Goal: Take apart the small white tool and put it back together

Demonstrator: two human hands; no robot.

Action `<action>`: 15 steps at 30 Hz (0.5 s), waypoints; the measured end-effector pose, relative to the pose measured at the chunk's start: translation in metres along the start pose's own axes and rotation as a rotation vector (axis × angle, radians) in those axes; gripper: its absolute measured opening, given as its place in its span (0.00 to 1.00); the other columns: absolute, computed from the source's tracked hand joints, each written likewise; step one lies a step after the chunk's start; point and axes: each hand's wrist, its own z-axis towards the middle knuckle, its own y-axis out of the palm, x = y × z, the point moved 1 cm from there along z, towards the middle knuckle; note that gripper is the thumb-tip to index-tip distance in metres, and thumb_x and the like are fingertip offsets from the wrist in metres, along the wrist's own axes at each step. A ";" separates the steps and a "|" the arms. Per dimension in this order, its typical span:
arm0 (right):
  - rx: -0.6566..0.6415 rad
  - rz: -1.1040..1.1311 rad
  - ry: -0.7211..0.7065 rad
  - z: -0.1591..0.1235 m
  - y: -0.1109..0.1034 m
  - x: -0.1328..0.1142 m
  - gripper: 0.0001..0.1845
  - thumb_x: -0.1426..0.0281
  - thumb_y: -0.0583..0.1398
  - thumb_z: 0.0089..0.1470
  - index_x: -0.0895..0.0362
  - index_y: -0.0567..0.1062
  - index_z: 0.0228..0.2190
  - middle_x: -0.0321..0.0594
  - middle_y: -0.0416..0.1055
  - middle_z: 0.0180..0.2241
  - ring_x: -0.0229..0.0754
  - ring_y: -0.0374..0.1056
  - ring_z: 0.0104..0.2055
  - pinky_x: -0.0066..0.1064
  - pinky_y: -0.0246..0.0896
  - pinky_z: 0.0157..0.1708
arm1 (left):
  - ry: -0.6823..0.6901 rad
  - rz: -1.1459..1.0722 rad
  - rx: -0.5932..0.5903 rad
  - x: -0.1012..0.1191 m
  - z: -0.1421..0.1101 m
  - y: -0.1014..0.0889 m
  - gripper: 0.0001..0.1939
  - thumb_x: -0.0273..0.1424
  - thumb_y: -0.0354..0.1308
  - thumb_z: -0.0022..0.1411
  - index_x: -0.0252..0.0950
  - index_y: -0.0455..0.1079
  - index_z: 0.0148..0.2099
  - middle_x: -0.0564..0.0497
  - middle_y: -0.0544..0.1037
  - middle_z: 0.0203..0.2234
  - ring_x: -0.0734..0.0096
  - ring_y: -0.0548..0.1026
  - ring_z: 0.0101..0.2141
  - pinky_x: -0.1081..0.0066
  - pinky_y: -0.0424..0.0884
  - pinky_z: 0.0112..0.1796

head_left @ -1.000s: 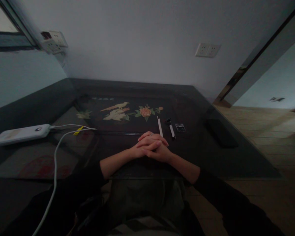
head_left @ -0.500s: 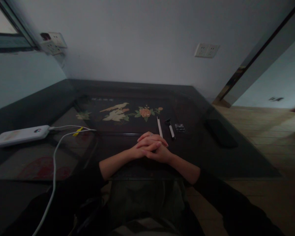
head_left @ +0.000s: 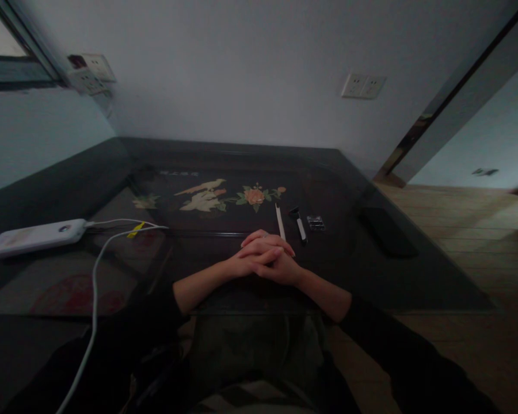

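Near the middle of the table's (head_left: 414,287) front edge, the clasped left hand (head_left: 251,260) and right hand (head_left: 287,270) blocked the way. Just beyond them the strip (head_left: 280,220), razor (head_left: 301,227) and packet (head_left: 315,223) lay in a row with only narrow gaps between. A wide lane ran from the front edge between packet and black slab (head_left: 387,232), the latter near the right edge. Along the back edge a hand could pass sideways, up to the wall (head_left: 233,80). Toward the left edge, the power bank (head_left: 34,238) and looping cable (head_left: 95,287) obstructed, the cable crossing the front edge.
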 end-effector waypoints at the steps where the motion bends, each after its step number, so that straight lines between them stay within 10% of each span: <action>1: -0.002 0.004 -0.003 0.000 0.000 0.000 0.13 0.67 0.59 0.57 0.55 0.77 0.43 0.45 0.65 0.45 0.48 0.62 0.52 0.48 0.62 0.52 | -0.007 -0.002 -0.007 0.001 0.000 0.000 0.18 0.31 0.41 0.65 0.39 0.66 0.52 0.51 0.71 0.53 0.69 0.66 0.58 0.72 0.58 0.59; 15: -0.016 0.020 0.011 0.001 0.000 -0.002 0.12 0.67 0.58 0.57 0.54 0.76 0.43 0.45 0.65 0.45 0.48 0.63 0.51 0.47 0.64 0.51 | -0.010 -0.113 0.065 0.000 0.000 0.002 0.16 0.35 0.43 0.64 0.43 0.69 0.48 0.52 0.74 0.50 0.66 0.68 0.55 0.69 0.61 0.58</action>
